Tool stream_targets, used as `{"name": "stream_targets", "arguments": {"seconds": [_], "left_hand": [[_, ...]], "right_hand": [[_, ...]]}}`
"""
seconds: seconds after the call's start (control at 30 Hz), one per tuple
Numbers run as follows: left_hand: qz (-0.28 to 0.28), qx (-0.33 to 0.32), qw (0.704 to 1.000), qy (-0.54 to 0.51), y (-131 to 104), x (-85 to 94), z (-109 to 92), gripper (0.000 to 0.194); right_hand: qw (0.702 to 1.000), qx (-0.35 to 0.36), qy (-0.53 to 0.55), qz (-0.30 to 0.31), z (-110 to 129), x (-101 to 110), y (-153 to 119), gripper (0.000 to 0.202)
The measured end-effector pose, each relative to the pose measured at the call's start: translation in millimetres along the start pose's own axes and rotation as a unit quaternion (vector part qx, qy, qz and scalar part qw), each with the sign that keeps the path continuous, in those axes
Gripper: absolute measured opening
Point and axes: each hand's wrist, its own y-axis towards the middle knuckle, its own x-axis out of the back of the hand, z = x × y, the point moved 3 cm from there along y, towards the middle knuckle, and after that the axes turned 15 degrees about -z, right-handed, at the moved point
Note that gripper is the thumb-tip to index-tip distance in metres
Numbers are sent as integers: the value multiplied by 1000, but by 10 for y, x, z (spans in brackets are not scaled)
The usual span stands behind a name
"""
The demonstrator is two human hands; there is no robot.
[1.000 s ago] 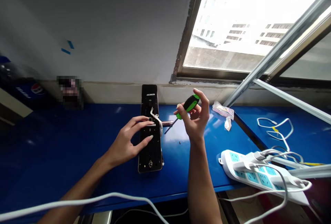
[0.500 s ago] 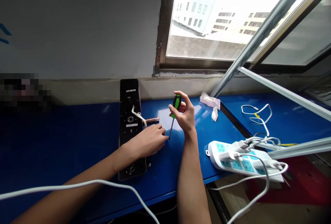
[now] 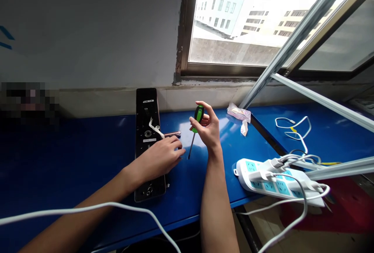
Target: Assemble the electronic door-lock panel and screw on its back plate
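Observation:
My right hand [image 3: 208,126] is closed around the green-and-black handle of a screwdriver [image 3: 198,119], its shaft slanting down and to the left. Just left of the screwdriver's tip is my left hand [image 3: 166,153], thumb and fingers curled together; whatever they hold, if anything, is too small or hidden. A long black door lock panel [image 3: 147,153] lies under my left wrist, which covers part of it. From the panel a white cable [image 3: 157,130] runs toward my left hand, and a copper-coloured handle [image 3: 173,134] sticks out to the right.
A white power strip [image 3: 280,183] with several plugs lies at the right on the blue table [image 3: 187,202]. Metal frame bars [image 3: 321,101] cross the right side. A crumpled plastic packet [image 3: 239,112] lies by the wall. A white cord [image 3: 117,205] crosses in front of my left forearm.
My left hand has drawn back a little to the left, away from the screwdriver's tip. The screwdriver in my right hand has tilted and shifted slightly left.

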Motion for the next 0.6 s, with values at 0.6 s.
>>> {"name": "stream_targets", "arguments": {"seconds": [0.6], "left_hand": [[-191, 83, 975, -72, -455, 209, 49, 22]], "right_hand": [[998, -19, -55, 33, -43, -24, -9, 60]]}}
